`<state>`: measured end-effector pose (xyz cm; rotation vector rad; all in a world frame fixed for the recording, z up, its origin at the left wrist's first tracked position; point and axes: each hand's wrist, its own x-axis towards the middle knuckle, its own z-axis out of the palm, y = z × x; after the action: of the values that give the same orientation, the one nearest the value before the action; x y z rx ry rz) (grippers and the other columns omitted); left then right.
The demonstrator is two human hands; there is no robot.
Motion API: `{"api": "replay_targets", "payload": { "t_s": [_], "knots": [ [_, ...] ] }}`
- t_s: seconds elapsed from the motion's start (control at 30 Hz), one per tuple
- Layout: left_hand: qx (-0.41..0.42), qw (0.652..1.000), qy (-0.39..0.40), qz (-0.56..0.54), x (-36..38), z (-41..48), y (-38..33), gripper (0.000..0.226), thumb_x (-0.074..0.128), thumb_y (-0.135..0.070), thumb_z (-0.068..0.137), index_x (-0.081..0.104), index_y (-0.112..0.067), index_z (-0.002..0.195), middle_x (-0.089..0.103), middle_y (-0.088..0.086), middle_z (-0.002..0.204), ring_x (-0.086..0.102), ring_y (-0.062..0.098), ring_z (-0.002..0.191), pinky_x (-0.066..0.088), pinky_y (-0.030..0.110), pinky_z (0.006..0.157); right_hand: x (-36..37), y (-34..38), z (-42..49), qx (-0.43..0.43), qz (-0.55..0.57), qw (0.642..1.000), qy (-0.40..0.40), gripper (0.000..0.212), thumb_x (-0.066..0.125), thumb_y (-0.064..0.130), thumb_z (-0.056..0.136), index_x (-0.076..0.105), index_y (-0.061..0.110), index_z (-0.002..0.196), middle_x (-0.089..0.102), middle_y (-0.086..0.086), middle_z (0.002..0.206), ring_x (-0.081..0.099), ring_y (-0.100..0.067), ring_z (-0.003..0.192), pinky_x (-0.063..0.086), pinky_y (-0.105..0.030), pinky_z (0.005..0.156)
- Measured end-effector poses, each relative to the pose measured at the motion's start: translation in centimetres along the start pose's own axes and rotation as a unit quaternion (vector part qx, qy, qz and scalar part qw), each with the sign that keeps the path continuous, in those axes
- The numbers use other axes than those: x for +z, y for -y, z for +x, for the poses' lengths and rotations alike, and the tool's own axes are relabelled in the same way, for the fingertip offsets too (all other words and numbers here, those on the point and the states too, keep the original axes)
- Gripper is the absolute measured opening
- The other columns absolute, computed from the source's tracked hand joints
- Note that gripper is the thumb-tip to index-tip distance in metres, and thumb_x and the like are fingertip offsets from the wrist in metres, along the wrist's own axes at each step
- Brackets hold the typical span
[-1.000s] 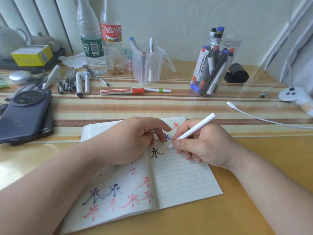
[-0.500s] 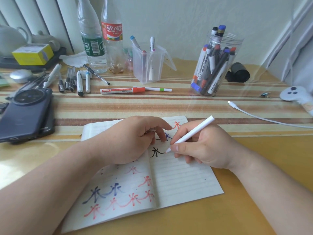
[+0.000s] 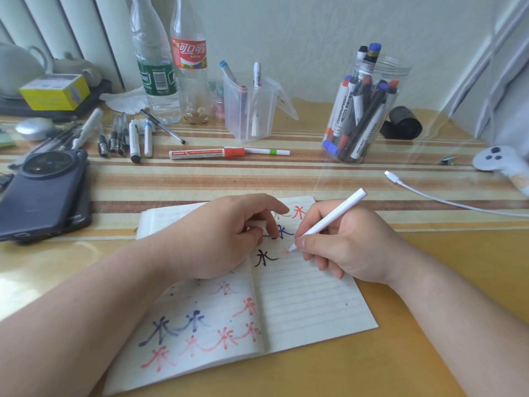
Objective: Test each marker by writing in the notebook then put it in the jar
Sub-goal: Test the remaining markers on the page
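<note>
Striped surface (image 3: 286, 179) holds the notebook (image 3: 309, 305), where the right hand (image 3: 352, 247) grips a white marker (image 3: 332, 217) slanting toward the jar (image 3: 399, 71) beyond. Left hand (image 3: 211, 236) pinches a white cap (image 3: 256, 224).

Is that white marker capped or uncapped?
Uncapped: the white marker has its bare tip on the notebook by an orange mark; the left hand holds a white cap.

White marker (image 3: 329, 219), lined white notebook (image 3: 309, 305).
Red, blue, black ink marks (image 3: 264, 257); tan desk (image 3: 257, 176) striped brown and cream.
</note>
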<state>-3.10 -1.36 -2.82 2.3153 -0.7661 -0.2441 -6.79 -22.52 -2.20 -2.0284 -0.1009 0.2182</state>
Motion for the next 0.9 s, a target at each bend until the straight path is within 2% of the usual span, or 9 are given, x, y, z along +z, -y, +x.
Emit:
{"api": "replay_targets", "payload": {
  "t_s": [0.3,0.4,0.47,0.57,0.63,0.7,0.77,0.8,0.9],
  "knots": [
    [0.004,1.000,-0.020,0.010,0.1,0.0,0.5,0.044,0.058,-0.008,0.095,0.057,-0.040,0.124,0.068,-0.030,0.100,0.060,-0.011,0.091,0.039,0.003,0.077,-0.3,0.0,0.4,0.014,-0.026,1.000,0.004,0.018,0.063,-0.004,0.082,0.064,0.006,0.067,0.061,-0.008,0.056,0.052,-0.018,0.046,0.039,-0.024,0.040],
    [0.011,0.999,-0.036,0.010,0.2,0.0,0.5,0.041,0.059,-0.010,0.096,0.060,-0.043,0.120,0.067,-0.033,0.101,0.063,-0.002,0.092,0.045,0.010,0.079,-0.6,-0.5,0.7,0.004,-0.038,0.999,-0.018,0.017,0.064,-0.001,0.079,0.061,0.006,0.064,0.058,-0.006,0.052,0.050,-0.017,0.047,0.039,-0.026,0.044],
    [0.021,0.998,-0.061,0.006,0.1,0.1,0.4,0.040,0.061,-0.012,0.096,0.064,-0.046,0.117,0.067,-0.035,0.101,0.063,0.000,0.086,0.046,0.012,0.074,-0.8,-0.8,0.7,-0.021,-0.007,0.999,-0.029,0.009,0.063,0.006,0.074,0.060,0.006,0.066,0.056,-0.003,0.052,0.047,-0.015,0.048,0.037,-0.026,0.044],
    [0.040,0.995,-0.090,0.000,0.2,0.3,0.2,0.041,0.066,-0.016,0.094,0.065,-0.048,0.120,0.067,-0.038,0.099,0.057,-0.014,0.085,0.038,0.004,0.073,-1.0,-1.2,0.5,-0.093,0.037,0.995,-0.027,0.006,0.062,0.008,0.074,0.060,0.003,0.073,0.052,0.003,0.053,0.044,-0.011,0.051,0.035,-0.023,0.048],
    [0.040,0.995,-0.089,-0.002,0.2,0.3,0.1,0.044,0.068,-0.021,0.094,0.060,-0.051,0.125,0.068,-0.038,0.100,0.059,-0.009,0.080,0.040,0.006,0.070,-0.7,-1.3,0.5,-0.130,0.079,0.988,-0.024,0.008,0.065,0.007,0.079,0.059,0.002,0.077,0.054,0.011,0.054,0.046,-0.004,0.050,0.035,-0.017,0.050],
    [0.030,0.997,-0.074,-0.007,0.1,0.3,-0.1,0.050,0.069,-0.024,0.093,0.054,-0.054,0.129,0.068,-0.040,0.099,0.062,-0.001,0.077,0.045,0.011,0.070,-0.5,-1.3,0.7,-0.144,0.129,0.981,-0.022,0.007,0.067,0.006,0.080,0.060,0.006,0.078,0.055,0.008,0.054,0.047,-0.004,0.048,0.036,-0.016,0.049],
    [0.015,0.996,-0.066,-0.049,0.0,0.3,-0.3,0.058,0.074,-0.022,0.090,0.049,-0.056,0.129,0.070,-0.037,0.095,0.065,-0.002,0.075,0.047,0.011,0.069,-0.3,-1.4,0.9,-0.133,0.192,0.972,-0.016,0.008,0.065,0.004,0.079,0.064,0.011,0.075,0.049,-0.002,0.052,0.041,-0.013,0.046,0.030,-0.022,0.044],
    [0.009,0.995,-0.066,-0.080,0.0,0.3,-0.3,0.061,0.077,-0.019,0.087,0.048,-0.056,0.126,0.072,-0.032,0.093,0.067,-0.001,0.073,0.051,0.014,0.071,-0.3,-1.5,1.0,-0.121,0.231,0.965,-0.012,0.010,0.062,0.004,0.078,0.066,0.012,0.074,0.047,-0.005,0.051,0.038,-0.016,0.046,0.025,-0.022,0.043],
    [0.002,0.983,-0.076,-0.164,0.1,0.4,-0.1,0.064,0.082,-0.016,0.082,0.050,-0.056,0.121,0.077,-0.014,0.089,0.073,0.016,0.074,0.059,0.040,0.082,-0.6,-1.5,1.1,-0.097,0.310,0.946,-0.012,0.020,0.052,0.005,0.076,0.071,0.010,0.073,0.054,-0.012,0.058,0.043,-0.021,0.048,0.015,-0.023,0.040]
  ]
}}
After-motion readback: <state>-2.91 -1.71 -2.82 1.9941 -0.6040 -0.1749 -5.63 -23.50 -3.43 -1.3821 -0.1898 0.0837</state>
